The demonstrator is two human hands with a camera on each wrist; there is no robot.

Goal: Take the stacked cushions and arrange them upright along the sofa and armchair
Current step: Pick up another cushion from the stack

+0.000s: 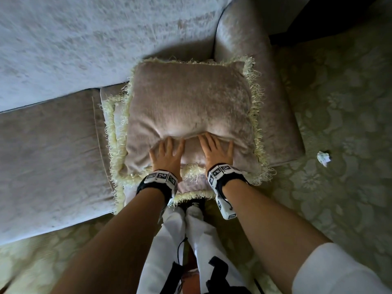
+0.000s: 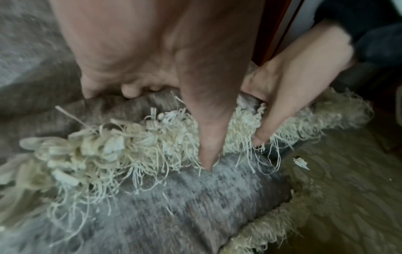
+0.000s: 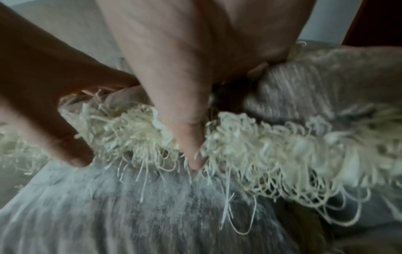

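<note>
A stack of beige velvet cushions with cream fringe lies flat on the right end of the sofa seat, against the armrest [image 1: 244,49]. The top cushion [image 1: 191,102] sits slightly askew on a lower cushion [image 1: 191,185], whose fringe shows at the left and front. My left hand [image 1: 167,153] and right hand [image 1: 216,151] grip the top cushion's near edge side by side, fingers dug into its top face. In the left wrist view my left hand [image 2: 200,111] has its thumb under the fringe [image 2: 130,137]. My right hand [image 3: 191,103] pinches the same way in the right wrist view.
The sofa seat [image 1: 53,155] stretches to the left below the pale backrest [image 1: 84,39]. Patterned green carpet [image 1: 339,102] lies right of the armrest, with a crumpled white scrap [image 1: 323,158] on it. My legs in white trousers [image 1: 180,240] stand against the sofa front.
</note>
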